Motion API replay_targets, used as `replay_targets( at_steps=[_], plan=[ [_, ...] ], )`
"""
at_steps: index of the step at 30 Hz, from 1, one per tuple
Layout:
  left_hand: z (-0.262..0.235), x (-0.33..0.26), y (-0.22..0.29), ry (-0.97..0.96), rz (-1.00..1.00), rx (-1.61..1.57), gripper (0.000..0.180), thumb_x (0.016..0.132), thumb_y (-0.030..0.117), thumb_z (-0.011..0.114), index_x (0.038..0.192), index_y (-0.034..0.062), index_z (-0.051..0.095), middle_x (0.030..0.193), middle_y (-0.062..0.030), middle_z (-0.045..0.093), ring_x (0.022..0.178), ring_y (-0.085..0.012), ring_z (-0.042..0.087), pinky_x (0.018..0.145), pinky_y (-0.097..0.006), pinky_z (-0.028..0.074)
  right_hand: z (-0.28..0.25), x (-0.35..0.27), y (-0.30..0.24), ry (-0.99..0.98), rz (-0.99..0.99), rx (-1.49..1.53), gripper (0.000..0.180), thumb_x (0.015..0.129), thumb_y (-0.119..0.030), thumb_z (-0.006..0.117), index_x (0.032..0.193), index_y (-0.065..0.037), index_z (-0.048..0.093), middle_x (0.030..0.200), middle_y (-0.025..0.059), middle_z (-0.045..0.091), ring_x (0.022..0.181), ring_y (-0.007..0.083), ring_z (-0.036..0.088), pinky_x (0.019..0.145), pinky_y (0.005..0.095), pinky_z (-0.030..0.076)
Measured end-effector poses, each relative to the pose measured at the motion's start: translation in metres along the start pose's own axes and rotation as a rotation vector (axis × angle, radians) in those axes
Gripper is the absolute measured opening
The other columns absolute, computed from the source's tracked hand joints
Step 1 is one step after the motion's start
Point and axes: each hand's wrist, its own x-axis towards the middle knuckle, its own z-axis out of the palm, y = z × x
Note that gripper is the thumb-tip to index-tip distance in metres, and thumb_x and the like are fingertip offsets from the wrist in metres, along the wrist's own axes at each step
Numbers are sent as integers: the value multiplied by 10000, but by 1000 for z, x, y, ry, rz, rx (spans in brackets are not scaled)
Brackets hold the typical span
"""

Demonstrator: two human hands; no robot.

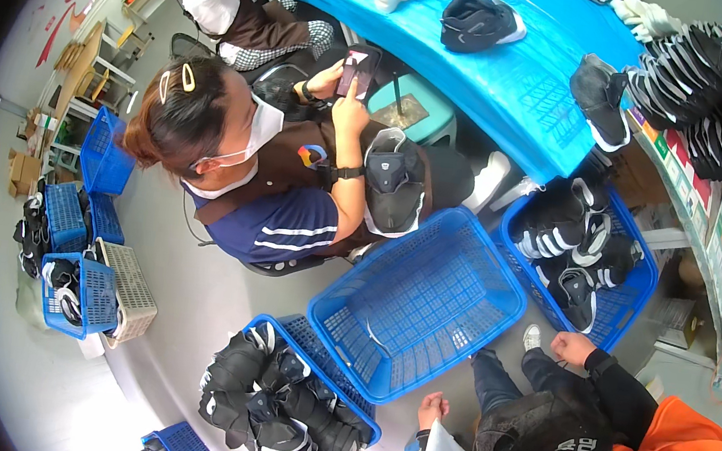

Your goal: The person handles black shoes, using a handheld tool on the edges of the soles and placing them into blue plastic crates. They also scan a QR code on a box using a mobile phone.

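Observation:
My left hand (433,408) hangs low beside the near right edge of a large blue plastic basket (515,301), its fingers loosely curled and no object visible in them. To the right, my right hand (575,348) is closed, also with nothing visible in it. It is just in front of another blue basket (642,290) holding black-and-white shoes (573,294). Neither hand touches a shoe. At the lower left, black shoe uppers (282,407) are heaped in a further blue basket (368,432).
A masked co-worker (268,204) sits left of the large basket, holding a phone (359,70), with a black shoe (392,179) on the lap. A blue-covered table (524,92) stands beyond. Shoe uppers (706,98) are stacked at far right. More baskets (83,289) stand on the left.

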Motion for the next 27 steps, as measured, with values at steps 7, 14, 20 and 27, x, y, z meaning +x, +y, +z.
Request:
replay_targets(
  at_steps=[7,14,20,27],
  plan=[
    [26,0,2,-39,36,45,155,995,123,541,1077,30,634,771,-78,649,589,-146,572,523,-268,460,0,-6,16,81,-32,-64,185,881,-184,625,968,-29,678,811,81,712,736,193,694,685,333,544],
    [26,1,-5,-52,23,23,148,1000,127,561,1065,14,632,765,-91,659,558,-129,564,515,-255,457,2,-9,18,62,-12,-10,182,880,-193,634,957,-35,679,813,61,715,708,168,688,663,325,544],
    [21,-3,-1,-30,46,12,137,1001,128,560,1051,21,629,762,-83,654,558,-128,564,515,-251,453,1,-13,3,23,36,-10,185,884,-195,631,977,-41,675,842,64,723,781,173,696,749,320,545],
    [23,-8,-1,-16,38,2,137,1000,122,560,1052,14,625,763,-89,650,549,-130,557,497,-255,434,5,-10,12,27,-19,-43,184,893,-195,629,986,-43,677,847,66,727,779,174,697,748,322,546]
  ],
)
